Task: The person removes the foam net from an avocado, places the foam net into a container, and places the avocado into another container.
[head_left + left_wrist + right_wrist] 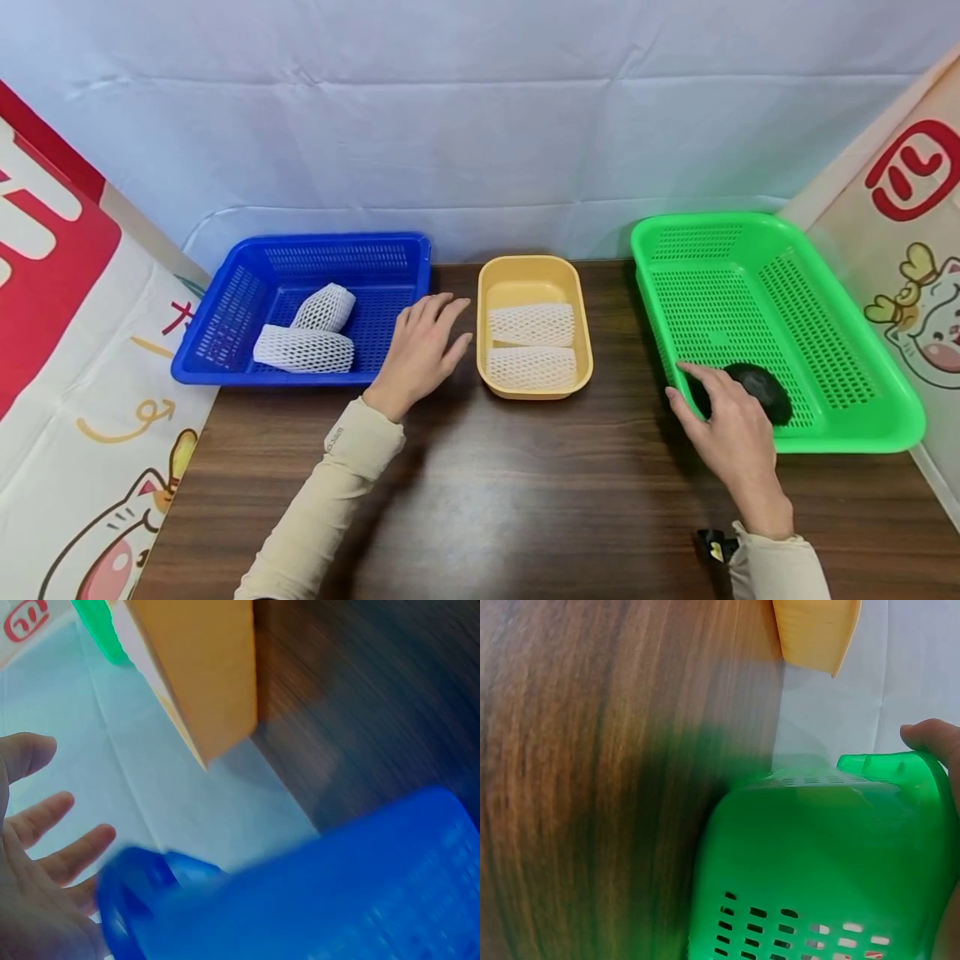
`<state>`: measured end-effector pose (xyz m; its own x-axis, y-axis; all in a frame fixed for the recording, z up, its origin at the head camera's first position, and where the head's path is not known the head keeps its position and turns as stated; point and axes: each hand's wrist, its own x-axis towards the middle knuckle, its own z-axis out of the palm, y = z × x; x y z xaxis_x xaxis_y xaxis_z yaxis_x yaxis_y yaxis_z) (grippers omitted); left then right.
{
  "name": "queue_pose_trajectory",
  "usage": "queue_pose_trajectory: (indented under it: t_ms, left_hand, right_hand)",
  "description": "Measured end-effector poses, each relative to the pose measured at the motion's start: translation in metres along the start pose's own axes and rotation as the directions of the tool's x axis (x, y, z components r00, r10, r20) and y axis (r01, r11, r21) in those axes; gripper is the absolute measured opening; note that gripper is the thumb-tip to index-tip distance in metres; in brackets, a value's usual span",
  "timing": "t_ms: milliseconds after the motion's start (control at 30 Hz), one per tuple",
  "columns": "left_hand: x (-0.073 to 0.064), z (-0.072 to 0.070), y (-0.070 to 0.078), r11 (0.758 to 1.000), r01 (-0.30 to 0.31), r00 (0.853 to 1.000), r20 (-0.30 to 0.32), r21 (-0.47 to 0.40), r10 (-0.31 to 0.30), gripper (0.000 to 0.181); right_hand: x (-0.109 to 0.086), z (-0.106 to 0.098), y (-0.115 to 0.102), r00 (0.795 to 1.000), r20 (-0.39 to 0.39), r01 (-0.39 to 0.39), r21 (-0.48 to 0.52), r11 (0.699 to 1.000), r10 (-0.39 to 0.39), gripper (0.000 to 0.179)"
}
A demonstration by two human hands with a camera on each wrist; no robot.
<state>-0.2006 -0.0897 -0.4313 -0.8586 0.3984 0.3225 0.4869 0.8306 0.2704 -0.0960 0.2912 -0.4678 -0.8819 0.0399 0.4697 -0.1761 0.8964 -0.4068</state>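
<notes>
My left hand [422, 346], palm down with fingers apart and nothing in them, hovers between the blue basket [300, 379] and the yellow tray [587, 367]. In the left wrist view its fingers [79, 851] are spread beside the blue rim. Two white foam net sleeves, one lying flat [303, 350] and one slanted [326, 308], lie in the blue basket. My right hand [731, 425] reaches over the near left corner of the green basket [847, 437], its fingers loosely bent. Next to it sits a dark oval fruit [765, 393]; another dark patch shows beneath the hand.
Inside the yellow tray lie two more foam net sleeves, a farther one [531, 323] and a nearer one [531, 368]. All three containers stand on a dark wooden table [487, 500], against a white cloth backdrop [480, 150]. Printed cloth panels flank both sides.
</notes>
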Motion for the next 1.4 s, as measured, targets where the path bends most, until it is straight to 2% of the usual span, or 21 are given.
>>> queue_pose_trajectory:
  t_ms: [200, 633, 733, 833, 933, 1100, 1233, 1400]
  left_hand:
    - [-0.007, -0.009, -0.021, 0.996, 0.074, 0.996, 0.049, -0.047, -0.072, 0.047]
    - [-0.021, -0.024, -0.069, 0.996, 0.083, 0.993, 0.087, -0.03, -0.08, 0.04]
    - [-0.022, -0.028, -0.081, 0.994, 0.104, 0.989, 0.109, -0.036, -0.1, 0.042]
    - [-0.022, -0.034, -0.092, 0.99, 0.134, 0.98, 0.156, -0.032, -0.127, 0.045]
    - [-0.021, -0.039, -0.104, 0.985, 0.172, 0.96, 0.224, -0.015, -0.165, 0.048]
    - [-0.026, -0.045, -0.126, 0.965, 0.263, 0.918, 0.314, -0.022, -0.243, 0.052]
    - [-0.034, -0.05, -0.14, 0.944, 0.33, 0.879, 0.365, -0.004, -0.306, 0.057]
    - [-0.037, -0.054, -0.145, 0.918, 0.392, 0.826, 0.418, 0.056, -0.378, 0.061]
  right_hand:
    - [-0.001, 0.0, 0.001, 1.0, -0.007, -0.004, -0.029, 1.0, 0.004, 0.048]
    - [-0.003, 0.0, 0.003, 1.0, -0.004, -0.012, -0.06, 0.998, 0.011, 0.052]
    - [-0.003, 0.0, 0.003, 1.0, 0.002, -0.021, -0.065, 0.998, 0.021, 0.053]
    - [-0.003, 0.001, 0.003, 1.0, 0.007, -0.028, -0.069, 0.997, 0.028, 0.054]
    - [-0.003, 0.001, 0.002, 0.999, 0.009, -0.03, -0.071, 0.997, 0.031, 0.054]
    - [-0.003, 0.002, 0.001, 0.999, 0.012, -0.031, -0.076, 0.997, 0.032, 0.055]
    - [-0.002, 0.003, 0.0, 1.0, 0.01, -0.025, -0.077, 0.997, 0.026, 0.054]
    - [-0.001, 0.002, 0.0, 1.0, -0.002, -0.025, -0.083, 0.996, 0.025, 0.053]
